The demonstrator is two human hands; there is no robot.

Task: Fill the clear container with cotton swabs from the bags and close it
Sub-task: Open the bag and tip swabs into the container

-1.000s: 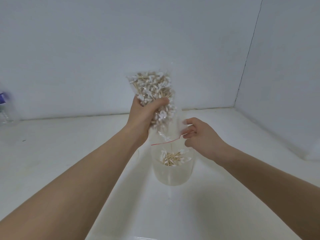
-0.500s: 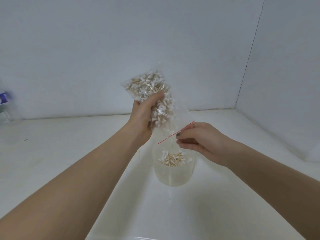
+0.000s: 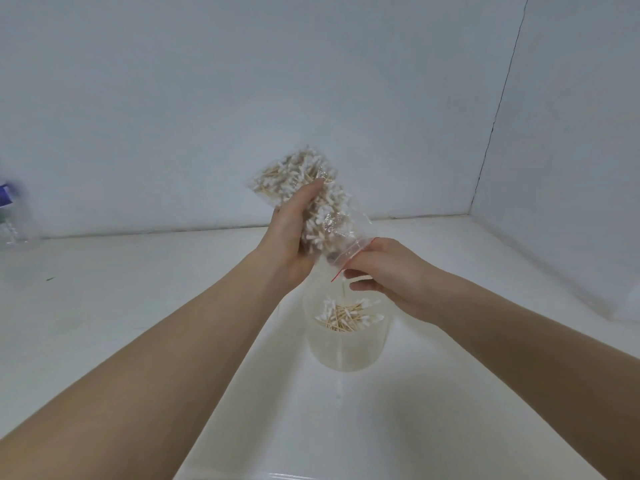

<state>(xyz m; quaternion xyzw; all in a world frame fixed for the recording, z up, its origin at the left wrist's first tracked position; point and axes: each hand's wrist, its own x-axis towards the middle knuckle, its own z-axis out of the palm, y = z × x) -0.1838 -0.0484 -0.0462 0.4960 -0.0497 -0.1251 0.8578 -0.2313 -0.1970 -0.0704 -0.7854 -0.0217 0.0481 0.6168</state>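
A clear zip bag of cotton swabs (image 3: 322,216) with wooden sticks hangs tilted above the clear container (image 3: 346,348), its red-lined mouth pointing down to the right. My left hand (image 3: 291,240) grips the bag around its middle. My right hand (image 3: 381,268) pinches the bag's mouth at the red zip strip, just above the container's rim. The round container stands open on the white table, with a small heap of swabs (image 3: 346,313) inside. I see no lid.
White walls close the table at the back and on the right, meeting in a corner (image 3: 471,213). A blurred clear item with a purple part (image 3: 8,216) stands at the far left edge. A clear plastic edge (image 3: 291,476) shows at the bottom.
My right hand went from open fingers near the bag's mouth to pinching the red zip strip. My left hand tilted the bag over, its mouth now lower and to the right.
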